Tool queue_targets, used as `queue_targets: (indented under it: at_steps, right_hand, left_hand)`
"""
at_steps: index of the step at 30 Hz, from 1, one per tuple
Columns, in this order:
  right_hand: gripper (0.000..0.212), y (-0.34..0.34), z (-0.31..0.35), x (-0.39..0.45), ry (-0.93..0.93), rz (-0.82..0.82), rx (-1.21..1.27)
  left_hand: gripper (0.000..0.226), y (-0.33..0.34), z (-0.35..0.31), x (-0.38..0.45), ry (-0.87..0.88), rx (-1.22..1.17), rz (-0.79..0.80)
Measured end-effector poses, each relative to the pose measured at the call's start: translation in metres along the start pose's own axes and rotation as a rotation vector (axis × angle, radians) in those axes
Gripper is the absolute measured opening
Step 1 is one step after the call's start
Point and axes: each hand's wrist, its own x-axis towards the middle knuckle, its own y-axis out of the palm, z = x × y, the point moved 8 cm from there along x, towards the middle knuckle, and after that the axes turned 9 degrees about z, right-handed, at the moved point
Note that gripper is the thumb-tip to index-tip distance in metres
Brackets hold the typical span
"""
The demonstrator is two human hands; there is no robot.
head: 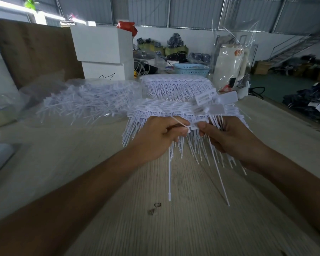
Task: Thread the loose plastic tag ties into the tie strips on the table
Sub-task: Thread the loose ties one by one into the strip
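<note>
Here, at the far left, a clear bag (50,93) of loose white ties (85,106) lies on the wooden table (174,228). Right of it, two stacks of tie strips (166,109) rest in the middle. In front, the left hand (155,137) pinches a single tie (179,124) between thumb and curled fingers. Touching it, the right hand (229,139) grips a bundle of ties (216,124), whose tails hang down toward the table. Far right, a white kettle (231,65) stands wrapped in plastic.

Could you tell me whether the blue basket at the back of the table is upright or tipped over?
Upright: the blue basket sits with its rim level and its opening facing up. Its contents cannot be seen.
</note>
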Motion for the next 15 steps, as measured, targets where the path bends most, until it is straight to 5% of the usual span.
queue_targets:
  at_steps: [6,15]
  right_hand:
    - [0.033,-0.001,0.008,-0.002,-0.07,-0.032,-0.084]
    - [0.039,0.002,-0.011,-0.001,0.121,0.041,0.158]
  left_hand:
    - [0.019,0.007,0.003,-0.001,-0.038,-0.309,0.096]
    - [0.014,-0.001,0.006,0.0,-0.047,-0.244,-0.01]
